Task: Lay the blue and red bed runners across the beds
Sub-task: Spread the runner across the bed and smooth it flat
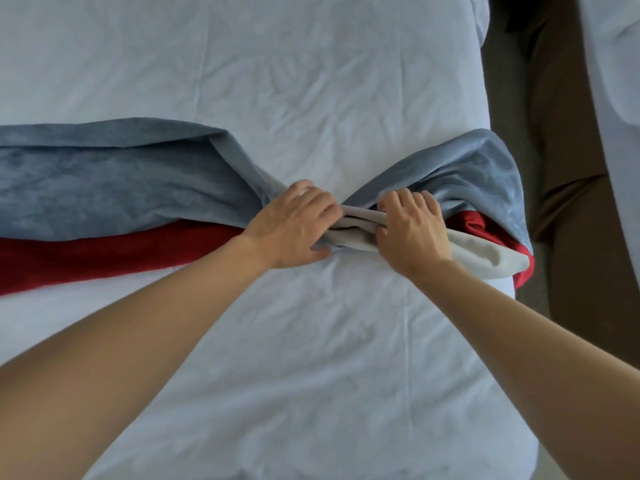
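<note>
We grip bunched runner (114,188) mid-bed (311,81) | left hand (294,226), right hand (412,230) fingers closed on it | soft, limp; hold edges to spread

brown carpet floor (568,216) (right side), neighbouring white bedding (616,81)

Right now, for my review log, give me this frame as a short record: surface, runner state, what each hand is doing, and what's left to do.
surface: white-sheeted bed
runner: blue and red velvety fabric bed runner, flat on the left, bunched mid-bed, pale lining turned out
left hand: gripping the bunched fabric
right hand: fingers curled around the gathered fabric
right end: draped over the bed's edge
remaining: spread the bunched middle flat
</note>
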A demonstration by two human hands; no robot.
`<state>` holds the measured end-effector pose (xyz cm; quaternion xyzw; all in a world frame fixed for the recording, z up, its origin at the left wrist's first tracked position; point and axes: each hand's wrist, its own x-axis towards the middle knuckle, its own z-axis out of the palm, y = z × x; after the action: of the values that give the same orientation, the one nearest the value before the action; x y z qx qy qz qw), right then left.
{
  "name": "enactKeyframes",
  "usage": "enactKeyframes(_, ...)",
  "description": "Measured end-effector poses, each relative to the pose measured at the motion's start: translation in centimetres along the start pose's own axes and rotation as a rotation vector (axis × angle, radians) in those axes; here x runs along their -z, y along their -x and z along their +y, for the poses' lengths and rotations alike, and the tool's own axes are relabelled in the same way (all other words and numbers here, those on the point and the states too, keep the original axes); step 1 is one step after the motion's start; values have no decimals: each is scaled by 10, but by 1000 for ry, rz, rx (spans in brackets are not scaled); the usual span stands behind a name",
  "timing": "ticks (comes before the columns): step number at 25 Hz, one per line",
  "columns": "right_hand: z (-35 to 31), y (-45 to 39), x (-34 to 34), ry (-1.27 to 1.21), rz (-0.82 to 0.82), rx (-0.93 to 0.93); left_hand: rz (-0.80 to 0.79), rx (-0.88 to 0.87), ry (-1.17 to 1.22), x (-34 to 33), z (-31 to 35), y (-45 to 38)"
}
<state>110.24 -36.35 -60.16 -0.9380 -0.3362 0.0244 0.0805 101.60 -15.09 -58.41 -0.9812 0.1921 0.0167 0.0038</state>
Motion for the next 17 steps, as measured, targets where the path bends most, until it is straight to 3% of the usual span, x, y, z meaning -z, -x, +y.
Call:
enactKeyframes(3,16,17,11,36,13,-31,-39,-170,-123,-10,32,-20)
enactKeyframes(7,64,50,31,141,-40,-82,-79,-151,-327,-26,65,-57)
enactKeyframes(11,111,86,32,238,-226,-182,-135,-117,-380,-33,56,-83)
enactKeyframes(14,134,99,16,277,-281,-274,-317,-24,-131,-17,46,-98)
enactKeyframes(17,149,84,12,217,-101,-280,-597,171,338,14,36,-116)
